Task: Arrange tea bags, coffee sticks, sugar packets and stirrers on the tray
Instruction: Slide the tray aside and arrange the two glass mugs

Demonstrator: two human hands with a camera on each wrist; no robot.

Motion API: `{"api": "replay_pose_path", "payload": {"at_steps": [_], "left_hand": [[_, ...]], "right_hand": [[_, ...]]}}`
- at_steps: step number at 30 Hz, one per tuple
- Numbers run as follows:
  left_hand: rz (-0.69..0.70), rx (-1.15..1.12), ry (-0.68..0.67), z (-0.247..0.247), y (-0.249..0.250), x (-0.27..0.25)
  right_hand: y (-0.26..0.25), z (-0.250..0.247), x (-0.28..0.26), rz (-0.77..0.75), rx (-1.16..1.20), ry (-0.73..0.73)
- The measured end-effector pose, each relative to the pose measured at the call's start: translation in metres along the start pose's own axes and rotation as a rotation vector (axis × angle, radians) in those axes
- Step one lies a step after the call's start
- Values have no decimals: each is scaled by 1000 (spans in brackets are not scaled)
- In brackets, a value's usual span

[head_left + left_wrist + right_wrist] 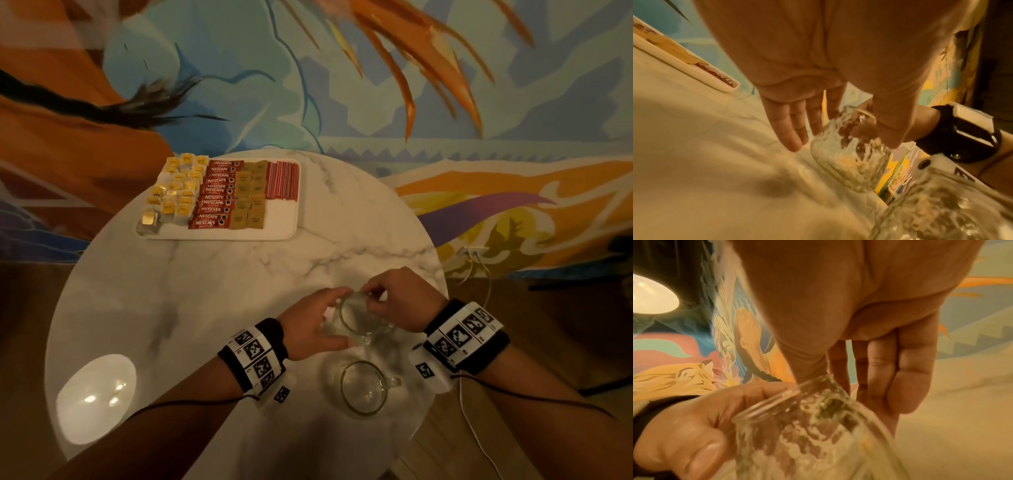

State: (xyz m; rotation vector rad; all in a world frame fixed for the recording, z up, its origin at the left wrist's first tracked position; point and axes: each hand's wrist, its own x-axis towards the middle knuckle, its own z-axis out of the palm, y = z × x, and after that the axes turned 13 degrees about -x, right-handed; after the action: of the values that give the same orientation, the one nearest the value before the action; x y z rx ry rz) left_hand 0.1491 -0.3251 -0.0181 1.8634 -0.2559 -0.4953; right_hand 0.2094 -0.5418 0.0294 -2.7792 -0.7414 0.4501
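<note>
A white tray point(274, 236) sits at the table's far left. It holds rows of yellow tea bags point(178, 192), red coffee sticks point(215, 195), brown sugar packets point(250, 195) and red stirrers point(282, 180). Near the table's right edge both hands hold one empty glass mug point(359, 318). My left hand point(337, 318) grips its side between thumb and fingers. My right hand point(375, 301) pinches its far rim. Up close, the left hand point(844, 142) wraps the mug point(849, 162). The right hand point(855, 391) has its thumb on the rim of the mug point(807, 434).
A second empty glass mug point(363, 387) stands just in front of the held one, close to my wrists. The round marble table point(205, 308) carries a bright white oval glow point(96, 397) at its near left. White and black cables point(472, 428) hang off the right edge.
</note>
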Motion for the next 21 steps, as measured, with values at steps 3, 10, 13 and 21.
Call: {"api": "replay_pose_path", "payload": {"at_steps": [3, 10, 13, 21], "left_hand": [[77, -45, 77, 1, 10, 2], [65, -99, 186, -16, 1, -14], [5, -141, 269, -27, -13, -24], [-56, -221, 378, -45, -29, -34]], "right_hand": [[-10, -13, 0, -56, 50, 54], [-26, -26, -24, -102, 26, 132], [-35, -19, -46, -233, 1, 51], [-45, 30, -68, -392, -201, -391]]}}
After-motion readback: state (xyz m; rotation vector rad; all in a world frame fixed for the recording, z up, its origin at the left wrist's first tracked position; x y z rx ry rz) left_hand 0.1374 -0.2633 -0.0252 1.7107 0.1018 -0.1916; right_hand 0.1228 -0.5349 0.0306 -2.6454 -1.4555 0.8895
